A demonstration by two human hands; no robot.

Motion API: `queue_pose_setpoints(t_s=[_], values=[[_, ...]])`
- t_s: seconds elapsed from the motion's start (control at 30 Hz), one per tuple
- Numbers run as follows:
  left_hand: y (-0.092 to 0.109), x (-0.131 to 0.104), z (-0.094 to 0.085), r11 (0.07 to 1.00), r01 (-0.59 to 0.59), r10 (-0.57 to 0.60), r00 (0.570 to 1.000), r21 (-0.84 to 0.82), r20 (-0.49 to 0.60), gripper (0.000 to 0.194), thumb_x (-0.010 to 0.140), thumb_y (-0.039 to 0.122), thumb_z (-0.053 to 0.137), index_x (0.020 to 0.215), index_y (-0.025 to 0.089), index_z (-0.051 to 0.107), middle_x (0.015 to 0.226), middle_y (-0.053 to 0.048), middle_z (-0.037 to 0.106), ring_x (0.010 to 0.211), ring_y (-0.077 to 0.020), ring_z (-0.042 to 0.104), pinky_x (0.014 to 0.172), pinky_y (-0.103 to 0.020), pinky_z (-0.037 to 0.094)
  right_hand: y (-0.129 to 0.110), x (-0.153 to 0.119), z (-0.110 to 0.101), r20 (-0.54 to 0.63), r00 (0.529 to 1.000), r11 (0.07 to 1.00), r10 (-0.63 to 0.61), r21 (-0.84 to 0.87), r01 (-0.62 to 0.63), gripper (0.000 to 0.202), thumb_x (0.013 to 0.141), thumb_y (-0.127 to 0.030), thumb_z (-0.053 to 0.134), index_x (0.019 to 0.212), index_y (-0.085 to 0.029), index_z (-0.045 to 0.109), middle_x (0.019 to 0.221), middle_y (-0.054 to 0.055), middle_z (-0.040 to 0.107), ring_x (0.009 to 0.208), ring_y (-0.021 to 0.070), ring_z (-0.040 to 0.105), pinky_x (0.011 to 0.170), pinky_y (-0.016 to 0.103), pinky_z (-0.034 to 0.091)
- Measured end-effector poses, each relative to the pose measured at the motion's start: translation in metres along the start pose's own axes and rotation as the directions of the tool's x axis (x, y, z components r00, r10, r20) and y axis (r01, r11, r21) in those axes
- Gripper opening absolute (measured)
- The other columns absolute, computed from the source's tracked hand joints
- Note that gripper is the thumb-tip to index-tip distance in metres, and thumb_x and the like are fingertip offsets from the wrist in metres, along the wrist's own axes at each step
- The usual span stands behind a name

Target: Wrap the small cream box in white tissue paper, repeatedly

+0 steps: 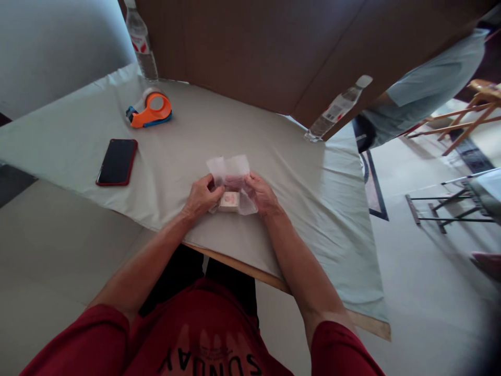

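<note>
A small pale box (229, 200) with a pinkish mark on top lies near the front of the table, partly surrounded by a translucent white wrapping sheet (231, 166). My left hand (202, 197) pinches the sheet's left side, its thumb close to the box's upper left corner. On the opposite side, my right hand (261, 192) grips the sheet's right edge between thumb and fingers. The sheet stands up behind the box, and a loose flap hangs at the right. Some of my fingertips are hidden behind the sheet.
A cloth-covered table (180, 141) holds a phone (117, 162) and an orange tape dispenser (152, 108) at left. One water bottle (141, 47) stands at back left, another water bottle (336, 110) at back right. Behind rises a brown panel (250, 52). A person (426, 89) is beyond it.
</note>
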State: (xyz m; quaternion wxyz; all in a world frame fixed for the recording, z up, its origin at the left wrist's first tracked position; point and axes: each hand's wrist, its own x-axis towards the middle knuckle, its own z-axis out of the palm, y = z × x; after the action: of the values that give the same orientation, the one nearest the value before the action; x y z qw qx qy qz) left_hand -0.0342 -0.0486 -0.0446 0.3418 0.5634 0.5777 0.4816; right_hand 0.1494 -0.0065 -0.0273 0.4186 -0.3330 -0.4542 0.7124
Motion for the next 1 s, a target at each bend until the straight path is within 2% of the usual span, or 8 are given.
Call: queue_pose_setpoints(t_s=[0.1,0.27,0.5,0.6,0.73,0.8,0.87,1.0], values=[[-0.001,0.005,-0.003,0.949,0.139,-0.171,0.981,-0.285,-0.092,0.018,0.071,0.032,0.061,0.075,0.016,0.067,0.069,-0.001,0.066,0.065,-0.0147,0.059,0.064,-0.027,0.048,0.003,0.004,-0.010,-0.187,0.982,0.999,-0.038,-0.030,0.033,0.037,0.073,-0.053,0.078,0.087,-0.021,0.065,0.092,0.005,0.078,0.090,0.0213,0.073,0.079,0.035,0.058],[-0.002,0.014,-0.011,0.738,0.251,-0.350,0.936,-0.626,-0.037,0.024,0.070,0.040,0.064,0.074,0.017,0.058,0.073,-0.004,0.067,0.065,-0.0171,0.064,0.059,-0.029,0.051,0.006,0.000,-0.030,-0.457,0.888,0.989,-0.047,-0.145,-0.023,0.030,0.071,-0.044,0.076,0.074,-0.021,0.057,0.070,-0.001,0.067,0.061,0.0136,0.063,0.057,0.027,0.052],[-0.007,0.011,-0.010,0.950,0.127,-0.170,0.977,-0.284,-0.130,0.062,0.073,0.024,0.069,0.132,0.015,0.051,0.070,0.006,0.057,0.062,-0.0108,0.053,0.066,-0.024,0.045,0.007,-0.012,-0.048,-0.519,0.831,0.900,-0.199,-0.433,-0.055,0.023,0.070,-0.039,0.068,0.070,-0.022,0.054,0.062,-0.003,0.056,0.054,0.0127,0.053,0.048,0.026,0.047],[-0.014,0.012,-0.009,0.990,0.067,-0.083,0.987,-0.121,-0.137,0.061,0.076,0.017,0.060,0.137,0.013,0.051,0.065,0.007,0.052,0.059,-0.0110,0.047,0.064,-0.025,0.044,0.002,-0.015,-0.052,-0.504,0.827,0.839,-0.251,-0.540,-0.075,0.019,0.073,-0.039,0.063,0.076,-0.022,0.055,0.066,-0.001,0.059,0.058,0.0152,0.055,0.054,0.031,0.051],[-0.020,0.013,-0.007,0.999,0.020,-0.014,0.981,0.030,-0.194,0.052,0.078,0.019,0.056,0.130,0.014,0.057,0.076,0.000,0.060,0.065,-0.0137,0.053,0.067,-0.028,0.048,-0.009,-0.025,-0.044,-0.403,0.726,0.594,-0.558,-0.804,0.010,0.029,0.075,-0.038,0.062,0.098,-0.020,0.060,0.098,0.009,0.069,0.079,0.0193,0.063,0.070,0.036,0.053],[-0.018,0.011,-0.008,0.989,-0.060,0.094,0.963,0.136,-0.253,0.048,0.078,0.022,0.058,0.125,0.014,0.060,0.095,-0.007,0.065,0.081,-0.0179,0.061,0.073,-0.031,0.051,-0.014,-0.031,-0.034,-0.249,0.769,0.471,-0.589,-0.879,0.076,0.035,0.081,-0.042,0.060,0.108,-0.019,0.062,0.111,0.012,0.069,0.090,0.0214,0.065,0.076,0.036,0.053],[-0.013,0.008,-0.010,0.950,-0.192,0.257,0.929,0.247,-0.266,0.045,0.079,0.025,0.059,0.122,0.015,0.062,0.114,-0.013,0.065,0.102,-0.0234,0.062,0.083,-0.035,0.053,-0.016,-0.036,-0.024,-0.089,0.872,0.397,-0.482,-0.909,0.127,0.038,0.089,-0.047,0.054,0.114,-0.020,0.064,0.114,0.013,0.071,0.098,0.0238,0.065,0.082,0.038,0.052],[-0.004,0.001,-0.015,0.851,-0.409,0.465,0.878,0.330,-0.110,0.038,0.087,0.033,0.055,0.121,0.017,0.063,0.119,-0.012,0.068,0.120,-0.0274,0.057,0.108,-0.045,0.043,-0.018,-0.046,-0.008,0.000,0.958,0.343,-0.288,-0.934,0.103,0.044,0.096,-0.049,0.048,0.119,-0.017,0.067,0.101,0.012,0.074,0.096,0.0263,0.066,0.088,0.042,0.050]])
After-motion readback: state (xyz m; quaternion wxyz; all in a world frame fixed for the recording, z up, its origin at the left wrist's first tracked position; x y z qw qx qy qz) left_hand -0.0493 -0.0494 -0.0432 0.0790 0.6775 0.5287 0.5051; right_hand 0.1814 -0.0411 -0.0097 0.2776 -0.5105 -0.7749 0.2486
